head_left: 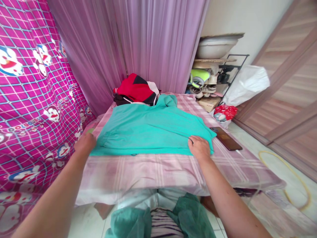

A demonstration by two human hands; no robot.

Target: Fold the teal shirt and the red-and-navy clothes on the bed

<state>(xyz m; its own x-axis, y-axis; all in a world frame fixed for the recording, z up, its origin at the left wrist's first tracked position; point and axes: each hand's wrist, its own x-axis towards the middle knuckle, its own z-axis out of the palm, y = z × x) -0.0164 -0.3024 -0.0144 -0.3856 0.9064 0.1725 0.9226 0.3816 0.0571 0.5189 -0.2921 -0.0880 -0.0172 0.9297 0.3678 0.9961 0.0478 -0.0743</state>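
A teal garment (148, 129) lies spread flat across the table, with gathered cloth near its left end and part of it bunched at the back. My left hand (85, 142) is closed on its left end by the table's left edge; the fingertips are partly hidden. Near the garment's right end, my right hand (199, 147) has its fingers curled down on the cloth, gripping it close to the front edge. What kind of garment it is I cannot tell from this side.
A checked pink cloth (148, 170) covers the table. Red, black and white clothes (136, 88) are heaped at the back. A phone (226, 138) with a cable lies to the right. A cartoon-print curtain (37, 99) hangs at left; a shoe rack (210, 79) stands behind right.
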